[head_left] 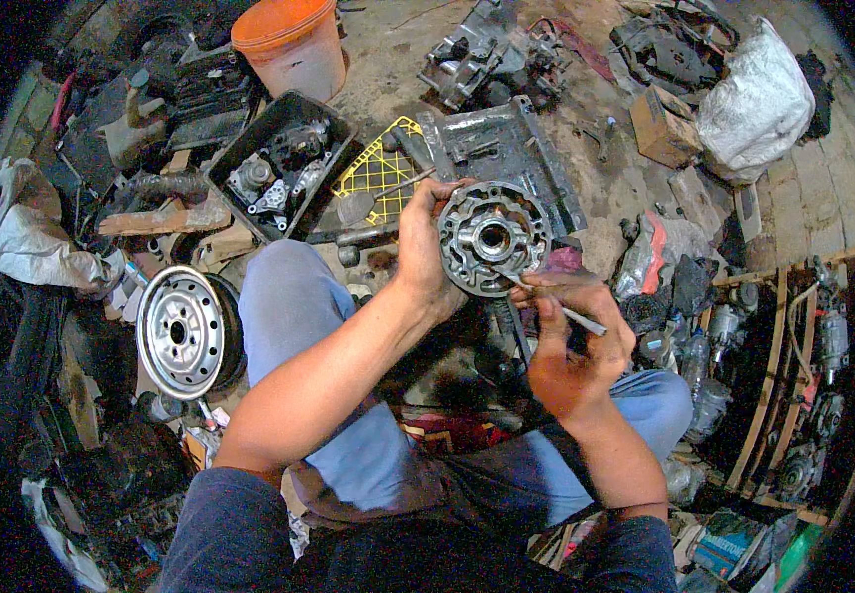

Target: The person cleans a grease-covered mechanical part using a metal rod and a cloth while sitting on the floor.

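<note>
My left hand (pixel 424 247) is closed on the rim of a round metal housing (pixel 467 233), holding it up over my lap with its face toward me. A ring with a central hole and several recesses show in that face. My right hand (pixel 578 348) pinches a thin, pale, rod-like tool (pixel 584 320). One end of the tool reaches the lower right of the housing; the other sticks out past my fingers. Its exact kind I cannot make out.
Beyond my hands lie a dark metal tray (pixel 536 168) and a yellow grid (pixel 380 178). A black crate (pixel 218 176) of metal parts, an orange-rimmed bucket (pixel 289 59) and a steel wheel (pixel 182 331) stand to the left. At the right are a cardboard box (pixel 661 127) and a white sack (pixel 759 104).
</note>
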Demonstrator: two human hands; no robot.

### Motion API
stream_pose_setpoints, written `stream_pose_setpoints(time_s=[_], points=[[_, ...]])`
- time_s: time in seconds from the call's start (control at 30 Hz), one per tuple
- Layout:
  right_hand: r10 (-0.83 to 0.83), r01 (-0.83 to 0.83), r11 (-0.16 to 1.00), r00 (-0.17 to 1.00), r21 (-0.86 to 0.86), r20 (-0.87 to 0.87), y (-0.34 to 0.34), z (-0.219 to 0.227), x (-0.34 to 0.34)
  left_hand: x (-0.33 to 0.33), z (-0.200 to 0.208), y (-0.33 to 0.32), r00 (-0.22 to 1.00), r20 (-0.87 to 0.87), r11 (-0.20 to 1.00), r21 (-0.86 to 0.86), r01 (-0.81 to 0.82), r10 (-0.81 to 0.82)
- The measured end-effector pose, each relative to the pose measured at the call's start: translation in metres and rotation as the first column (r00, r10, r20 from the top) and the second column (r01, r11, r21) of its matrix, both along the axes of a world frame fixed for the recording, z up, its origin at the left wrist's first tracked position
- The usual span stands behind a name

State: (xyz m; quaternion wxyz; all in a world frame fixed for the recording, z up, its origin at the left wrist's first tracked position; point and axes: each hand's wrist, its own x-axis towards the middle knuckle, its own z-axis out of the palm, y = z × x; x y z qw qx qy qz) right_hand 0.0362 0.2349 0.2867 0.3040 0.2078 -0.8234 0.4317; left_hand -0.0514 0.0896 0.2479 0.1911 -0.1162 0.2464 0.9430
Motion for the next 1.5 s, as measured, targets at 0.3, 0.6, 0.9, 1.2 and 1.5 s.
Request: stream_pose_setpoints(time_s=[0.3, 0.6, 0.9, 1.2, 1.5], points=[[0.058, 0.022, 0.93, 0.977, -0.367, 0.205, -0.002, 0.0, -0.001, 0.004, -0.001, 0.005, 0.975, 0.046, 0.975, 0.05, 0.217, -0.219], [0.04, -0.041, 0.999, 0.996, -0.008, -0.081, -0.006, -0.002, 0.004, 0.007, -0.008, 0.007, 0.999, 0.002, 0.994, 0.102, 0.037, -0.037], [0.07, -0.07, 0.998, 0.998, 0.0, 0.004, -0.009, -0.003, 0.011, 0.012, 0.001, 0.004, 0.991, -0.09, 0.995, 0.043, -0.091, 0.095], [-0.011, 0.004, 0.994, 0.997, -0.107, -0.072, -0.01, -0.012, 0.007, 0.013, -0.004, 0.008, 0.987, -0.082, 0.99, 0.025, -0.138, 0.139], [0.044, -0.043, 0.998, 0.999, -0.048, 0.006, -0.009, -0.011, 0.011, 0.018, 0.005, 0.006, 0.957, -0.178, 0.966, -0.078, -0.247, 0.23]])
